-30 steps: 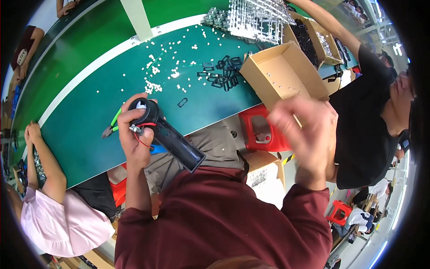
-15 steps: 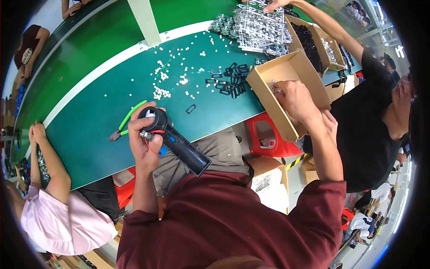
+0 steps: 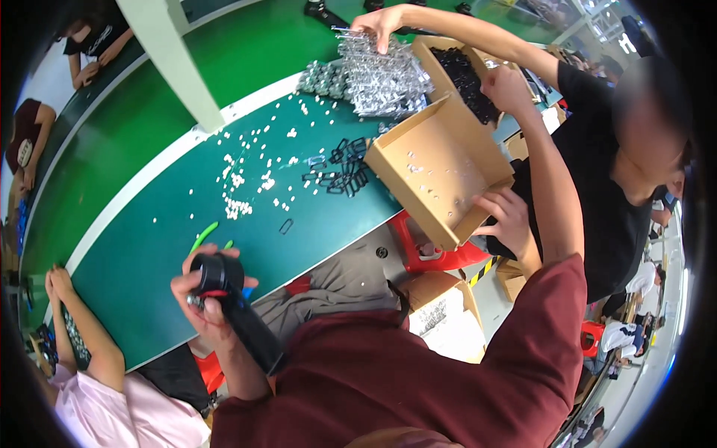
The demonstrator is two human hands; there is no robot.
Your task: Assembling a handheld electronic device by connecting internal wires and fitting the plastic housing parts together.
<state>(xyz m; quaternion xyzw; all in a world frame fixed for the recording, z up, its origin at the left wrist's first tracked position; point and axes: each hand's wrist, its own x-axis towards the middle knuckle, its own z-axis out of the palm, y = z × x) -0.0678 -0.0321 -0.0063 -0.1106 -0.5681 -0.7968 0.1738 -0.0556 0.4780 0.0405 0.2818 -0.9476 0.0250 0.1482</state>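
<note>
My left hand (image 3: 203,299) grips a black plastic housing (image 3: 250,328) with a round ring-shaped head and a long tube handle. A bit of red wire and a small metal part show at my fingers. My right hand (image 3: 509,91) is closed at the edge of a cardboard box of black parts (image 3: 464,84); what its fingers hold, if anything, is hidden. Below it stands an open cardboard box (image 3: 426,168) with a few small shiny pieces inside. A co-worker's hand (image 3: 509,222) holds that box's near side. Green-handled cutters (image 3: 203,236) lie partly hidden beyond my left hand.
White small pieces (image 3: 237,207) and black oblong frames (image 3: 347,168) are scattered on the green table (image 3: 164,276). A co-worker's other hand (image 3: 382,26) rests on a stack of clear and metallic parts (image 3: 385,75). A red stool (image 3: 433,250) stands below the table edge.
My right hand has left the open cardboard box and moved up to the box of black parts. My left hand has come lower and nearer with the housing, which has turned.
</note>
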